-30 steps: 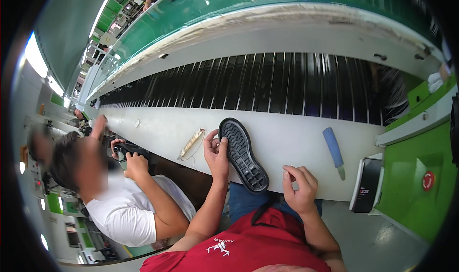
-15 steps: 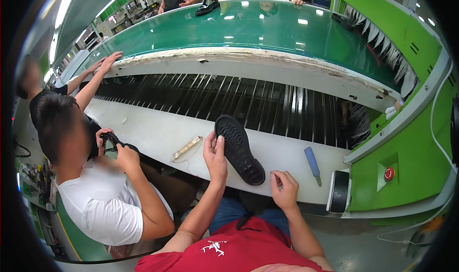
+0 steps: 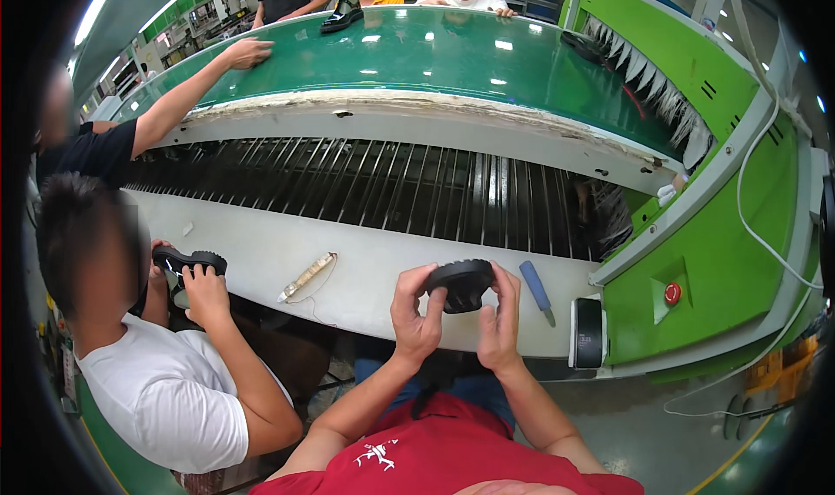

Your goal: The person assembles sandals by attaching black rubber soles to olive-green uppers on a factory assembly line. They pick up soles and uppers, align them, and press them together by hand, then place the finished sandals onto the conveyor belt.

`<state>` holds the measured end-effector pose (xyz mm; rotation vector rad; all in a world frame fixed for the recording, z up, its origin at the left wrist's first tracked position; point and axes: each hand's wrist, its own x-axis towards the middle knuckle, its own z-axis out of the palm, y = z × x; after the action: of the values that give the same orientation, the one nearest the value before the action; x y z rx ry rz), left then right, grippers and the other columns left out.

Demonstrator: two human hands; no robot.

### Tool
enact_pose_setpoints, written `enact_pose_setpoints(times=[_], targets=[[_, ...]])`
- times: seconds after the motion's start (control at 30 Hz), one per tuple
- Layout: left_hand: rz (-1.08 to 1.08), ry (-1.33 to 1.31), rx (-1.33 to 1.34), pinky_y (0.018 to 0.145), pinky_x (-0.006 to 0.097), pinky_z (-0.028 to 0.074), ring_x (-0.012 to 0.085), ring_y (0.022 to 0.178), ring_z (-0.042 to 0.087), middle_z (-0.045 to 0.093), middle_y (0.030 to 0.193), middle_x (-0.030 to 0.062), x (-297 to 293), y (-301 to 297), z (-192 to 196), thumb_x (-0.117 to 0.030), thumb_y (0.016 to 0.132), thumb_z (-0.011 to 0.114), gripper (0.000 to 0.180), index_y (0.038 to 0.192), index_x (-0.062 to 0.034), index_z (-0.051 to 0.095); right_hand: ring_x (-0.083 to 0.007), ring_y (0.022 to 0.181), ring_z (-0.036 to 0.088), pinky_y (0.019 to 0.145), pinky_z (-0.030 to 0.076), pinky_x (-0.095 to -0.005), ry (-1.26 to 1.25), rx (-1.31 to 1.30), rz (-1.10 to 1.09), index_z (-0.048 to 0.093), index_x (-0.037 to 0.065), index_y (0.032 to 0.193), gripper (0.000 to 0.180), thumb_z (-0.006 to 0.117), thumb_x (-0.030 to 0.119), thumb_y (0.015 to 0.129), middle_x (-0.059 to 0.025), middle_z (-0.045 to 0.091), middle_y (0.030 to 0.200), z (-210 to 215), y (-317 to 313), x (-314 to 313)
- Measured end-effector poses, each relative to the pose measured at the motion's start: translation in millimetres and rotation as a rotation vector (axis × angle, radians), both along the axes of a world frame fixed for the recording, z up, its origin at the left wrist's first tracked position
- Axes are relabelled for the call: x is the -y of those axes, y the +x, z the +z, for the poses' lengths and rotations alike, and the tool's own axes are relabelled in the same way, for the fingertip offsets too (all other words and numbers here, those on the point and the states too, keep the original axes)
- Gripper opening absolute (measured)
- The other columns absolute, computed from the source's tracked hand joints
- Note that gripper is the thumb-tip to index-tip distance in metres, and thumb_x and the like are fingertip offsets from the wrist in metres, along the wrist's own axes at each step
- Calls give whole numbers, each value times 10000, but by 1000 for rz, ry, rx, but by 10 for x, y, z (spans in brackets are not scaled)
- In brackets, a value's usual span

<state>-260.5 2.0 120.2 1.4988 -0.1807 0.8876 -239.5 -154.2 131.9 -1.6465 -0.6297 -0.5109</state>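
Note:
Tilted up between my two hands is a black shoe sole, seen nearly end-on with its ridged edge uppermost. My left hand grips its left side, the thumb against the near face and the fingers behind. At the right side, my right hand closes on the edge with fingers and thumb. The sole is over the near edge of the white work ledge. To the right of my right hand lies a blue-handled tool. Farther left on the ledge rests a pale, wrapped stick-like tool with a thin thread.
Beyond the ledge runs a rack of metal rollers, below a green conveyor belt carrying a black shoe. The green machine stands right. On my left, a co-worker in white holds another black sole.
The sole has turned from lying face-on to nearly end-on. My right hand has come up from beside it to grip its right edge. A co-worker's arm has reached onto the belt.

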Motion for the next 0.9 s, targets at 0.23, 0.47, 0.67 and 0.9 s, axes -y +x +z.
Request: enact_pose_setpoints(times=[0.23, 0.47, 0.67, 0.9], targets=[[-20, 236, 59, 925, 390, 574, 285, 1023, 719, 717, 1135, 183, 0, -360, 114, -265, 1156, 608, 351, 1364, 15, 648, -261, 1029, 648, 941, 536, -396, 53, 50, -24, 563, 12, 1314, 266, 575, 235, 1170, -167, 648, 1173, -141, -166, 58], [-137, 173, -216, 831, 361, 595, 295, 917, 759, 766, 1052, 183, -3, -888, -237, -105, 1092, 690, 229, 1286, 7, 741, -324, 829, 653, 805, 553, -404, -119, -136, 6, 642, -7, 1158, 198, 670, 184, 1111, -162, 665, 966, -450, -784, 423], [-117, 177, -218, 807, 341, 573, 283, 883, 737, 763, 1052, 167, 62, -707, -96, -75, 1080, 691, 245, 1304, 10, 744, -268, 831, 613, 793, 521, -387, -35, -217, -84, 627, -13, 1166, 255, 623, 242, 1151, -137, 635, 957, -455, -726, 329], [-22, 173, 45, 786, 338, 577, 257, 863, 736, 761, 1055, 149, 76, -283, 485, -156, 1074, 753, 303, 1340, -11, 733, -183, 944, 605, 869, 517, -321, 132, -4, -60, 631, -33, 1264, 288, 651, 229, 1148, -107, 628, 1071, 176, -271, 125]])
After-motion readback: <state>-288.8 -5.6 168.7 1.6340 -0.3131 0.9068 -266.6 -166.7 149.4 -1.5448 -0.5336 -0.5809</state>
